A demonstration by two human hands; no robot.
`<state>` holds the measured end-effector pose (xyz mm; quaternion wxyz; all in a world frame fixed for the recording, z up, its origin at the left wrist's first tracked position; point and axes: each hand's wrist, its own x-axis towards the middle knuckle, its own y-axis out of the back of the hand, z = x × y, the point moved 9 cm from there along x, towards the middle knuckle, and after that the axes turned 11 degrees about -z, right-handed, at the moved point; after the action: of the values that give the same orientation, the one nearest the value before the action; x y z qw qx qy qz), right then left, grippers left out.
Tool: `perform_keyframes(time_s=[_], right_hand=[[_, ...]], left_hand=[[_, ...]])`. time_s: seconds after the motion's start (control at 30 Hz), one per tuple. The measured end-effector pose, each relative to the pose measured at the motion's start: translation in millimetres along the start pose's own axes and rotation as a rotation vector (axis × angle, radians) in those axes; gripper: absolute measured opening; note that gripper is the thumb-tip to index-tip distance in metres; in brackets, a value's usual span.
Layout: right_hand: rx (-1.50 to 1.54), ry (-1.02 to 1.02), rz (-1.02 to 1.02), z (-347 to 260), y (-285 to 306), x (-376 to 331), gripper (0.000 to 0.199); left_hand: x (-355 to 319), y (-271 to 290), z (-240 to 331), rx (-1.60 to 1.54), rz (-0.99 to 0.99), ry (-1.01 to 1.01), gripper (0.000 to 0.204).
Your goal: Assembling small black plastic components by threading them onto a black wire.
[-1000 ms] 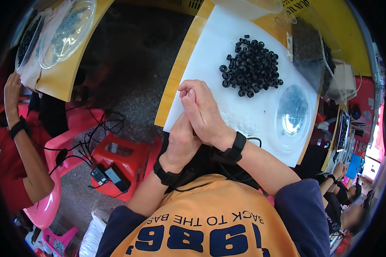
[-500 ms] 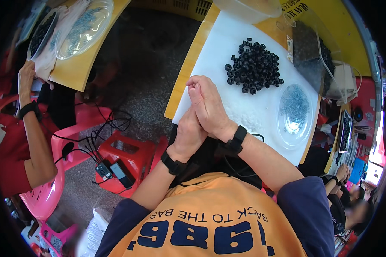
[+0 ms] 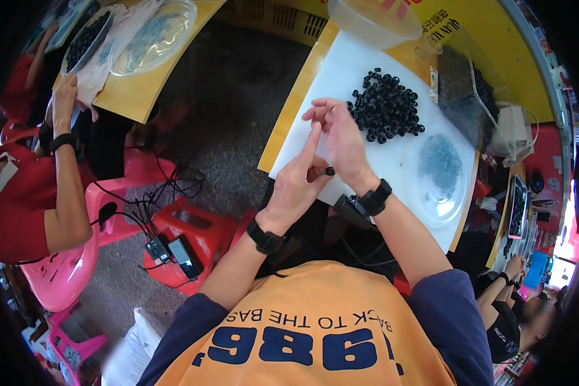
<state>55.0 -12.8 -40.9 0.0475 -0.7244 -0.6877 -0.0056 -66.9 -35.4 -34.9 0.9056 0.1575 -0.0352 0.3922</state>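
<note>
My left hand point(image 3: 300, 182) pinches a small black ring point(image 3: 329, 171) between thumb and fingers, with the forefinger stretched up. My right hand point(image 3: 343, 143) is right beside it, fingers spread, its palm touching the left thumb; whether it also grips the ring I cannot tell. Both hands hover over the near edge of a white board point(image 3: 392, 154). A heap of black rings point(image 3: 385, 114) lies on the board just beyond my right hand. A clear shallow dish of small grey parts point(image 3: 440, 174) sits to the right.
A clear bowl point(image 3: 373, 22) and a clear bag of dark parts point(image 3: 463, 90) stand at the board's far side. At the left another person in red point(image 3: 26, 193) works at a yellow table point(image 3: 135, 90) with trays. Red and pink stools point(image 3: 193, 231) and cables stand below.
My hands were pressed together; they have come apart, with the right fingers spread and the left forefinger raised. The view has shifted, so the board sits further right.
</note>
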Motion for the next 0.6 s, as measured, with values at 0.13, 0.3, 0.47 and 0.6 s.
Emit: perform_keyframes(time_s=[0.13,0.3,0.47,0.6], right_hand=[[-0.033,0.066,-0.011,-19.2,3.0,8.1,0.047],[-0.229,0.054,-0.014,-26.6,-28.6,-3.2,0.044],[-0.317,0.078,-0.05,-17.1,-31.9,1.5,0.038],[-0.32,0.03,-0.071,-8.7,-31.8,2.0,0.034]], left_hand=[[-1.2,1.9,-2.0,0.047,-0.002,-0.018,0.102],[1.8,6.4,2.6,0.048,0.018,-0.019,0.078],[3.1,7.1,-0.5,0.026,0.04,-0.037,0.058],[2.1,7.0,-3.1,0.047,0.039,-0.027,0.055]])
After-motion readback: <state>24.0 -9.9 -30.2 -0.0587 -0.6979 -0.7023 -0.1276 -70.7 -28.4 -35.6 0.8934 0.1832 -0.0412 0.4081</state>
